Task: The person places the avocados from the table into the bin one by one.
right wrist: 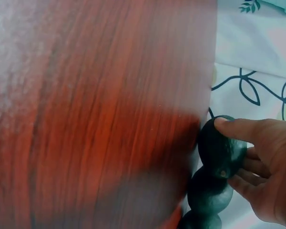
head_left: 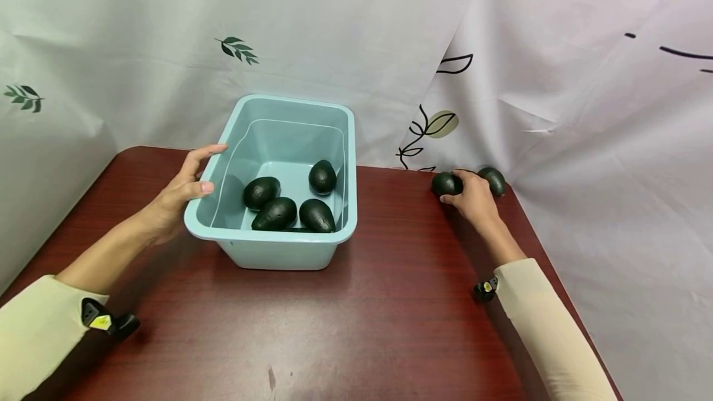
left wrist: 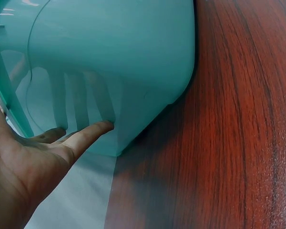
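My right hand (head_left: 473, 200) grips a dark green avocado (head_left: 447, 184) at the table's far right, thumb on one side and fingers on the other. Behind it in a row sit two more avocados (right wrist: 209, 193); in the head view the hand partly covers them. My left hand (head_left: 172, 200) rests against the left side of a light blue plastic bin (head_left: 278, 252). Its thumb and index finger reach the rim, while other fingers lie straight on the outer wall in the left wrist view. Several avocados (head_left: 317, 215) lie on the bin's floor, one mostly hidden by the front rim.
The reddish-brown wooden table (head_left: 390, 314) ends at a white curtain (head_left: 345, 30) printed with leaves, which hangs behind and at both sides. The bin stands left of centre near the back edge. The row of avocados lies close to the back right corner.
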The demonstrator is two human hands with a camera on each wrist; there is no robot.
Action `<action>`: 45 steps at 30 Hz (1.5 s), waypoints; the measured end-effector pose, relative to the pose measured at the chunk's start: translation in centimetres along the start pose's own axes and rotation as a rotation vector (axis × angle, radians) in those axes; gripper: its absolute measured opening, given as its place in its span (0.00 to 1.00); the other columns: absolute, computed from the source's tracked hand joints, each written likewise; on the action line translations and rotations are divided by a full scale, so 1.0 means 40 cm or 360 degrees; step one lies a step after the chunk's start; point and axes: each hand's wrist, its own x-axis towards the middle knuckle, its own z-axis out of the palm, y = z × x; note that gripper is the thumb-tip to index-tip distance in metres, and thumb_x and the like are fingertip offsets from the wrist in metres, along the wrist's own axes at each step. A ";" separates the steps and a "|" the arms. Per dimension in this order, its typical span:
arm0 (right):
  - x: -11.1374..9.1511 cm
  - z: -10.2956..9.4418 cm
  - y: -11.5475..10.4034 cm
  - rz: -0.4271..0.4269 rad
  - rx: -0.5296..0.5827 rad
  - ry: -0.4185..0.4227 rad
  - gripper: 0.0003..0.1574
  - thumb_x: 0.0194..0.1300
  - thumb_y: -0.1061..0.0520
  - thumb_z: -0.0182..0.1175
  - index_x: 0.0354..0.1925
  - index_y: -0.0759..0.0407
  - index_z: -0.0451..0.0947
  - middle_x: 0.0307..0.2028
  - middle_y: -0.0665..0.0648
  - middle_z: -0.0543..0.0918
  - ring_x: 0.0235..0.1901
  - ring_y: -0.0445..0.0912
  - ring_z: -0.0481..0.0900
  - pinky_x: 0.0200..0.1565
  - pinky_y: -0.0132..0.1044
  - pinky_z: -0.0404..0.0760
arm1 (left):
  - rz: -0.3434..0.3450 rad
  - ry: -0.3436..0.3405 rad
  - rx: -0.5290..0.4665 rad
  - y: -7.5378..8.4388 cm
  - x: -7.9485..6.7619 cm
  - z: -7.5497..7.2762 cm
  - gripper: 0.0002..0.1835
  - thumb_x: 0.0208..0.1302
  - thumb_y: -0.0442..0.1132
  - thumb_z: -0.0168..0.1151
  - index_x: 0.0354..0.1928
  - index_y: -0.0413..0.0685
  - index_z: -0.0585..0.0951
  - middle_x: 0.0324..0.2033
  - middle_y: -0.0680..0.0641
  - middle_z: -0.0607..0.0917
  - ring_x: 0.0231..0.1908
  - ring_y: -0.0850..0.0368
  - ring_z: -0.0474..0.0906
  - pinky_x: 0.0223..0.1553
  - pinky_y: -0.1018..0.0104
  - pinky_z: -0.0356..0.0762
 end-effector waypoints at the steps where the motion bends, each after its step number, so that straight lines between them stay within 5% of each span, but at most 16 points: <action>1: 0.015 0.019 0.031 -0.0022 0.0005 0.0017 0.53 0.62 0.51 0.85 0.79 0.64 0.75 0.76 0.73 0.79 0.77 0.72 0.75 0.76 0.71 0.72 | 0.0003 -0.0001 -0.0001 0.000 0.000 0.000 0.38 0.78 0.45 0.53 0.85 0.78 0.59 0.71 0.50 0.64 0.62 0.52 0.76 0.49 0.60 0.87; 5: 0.040 0.050 0.079 -0.0062 0.0005 0.0028 0.56 0.60 0.51 0.87 0.80 0.63 0.74 0.76 0.73 0.78 0.77 0.72 0.73 0.77 0.68 0.71 | 0.0006 -0.0004 -0.0010 0.001 -0.001 -0.001 0.38 0.78 0.44 0.53 0.85 0.78 0.59 0.71 0.49 0.65 0.62 0.53 0.77 0.48 0.59 0.87; 18: -0.053 -0.026 -0.090 -0.0094 0.0040 0.0055 0.44 0.69 0.54 0.77 0.75 0.71 0.77 0.71 0.77 0.81 0.73 0.74 0.78 0.75 0.69 0.75 | -0.0013 0.0003 0.0009 -0.003 -0.003 -0.002 0.38 0.78 0.44 0.52 0.85 0.80 0.59 0.71 0.51 0.65 0.62 0.53 0.77 0.48 0.59 0.87; 36: -0.061 -0.022 -0.104 0.0151 0.0209 0.0006 0.50 0.68 0.46 0.80 0.79 0.67 0.75 0.75 0.74 0.79 0.76 0.78 0.69 0.79 0.70 0.68 | 0.0006 0.0005 0.0011 0.002 -0.001 0.000 0.37 0.78 0.44 0.52 0.85 0.79 0.59 0.71 0.50 0.64 0.62 0.53 0.77 0.48 0.59 0.87; 45: -0.067 -0.023 -0.105 0.0225 0.0448 -0.0028 0.51 0.63 0.43 0.84 0.76 0.63 0.81 0.71 0.71 0.85 0.75 0.69 0.76 0.79 0.63 0.69 | 0.0008 0.0002 0.0002 0.002 -0.002 0.002 0.37 0.77 0.45 0.53 0.84 0.79 0.60 0.71 0.51 0.65 0.61 0.53 0.78 0.48 0.59 0.87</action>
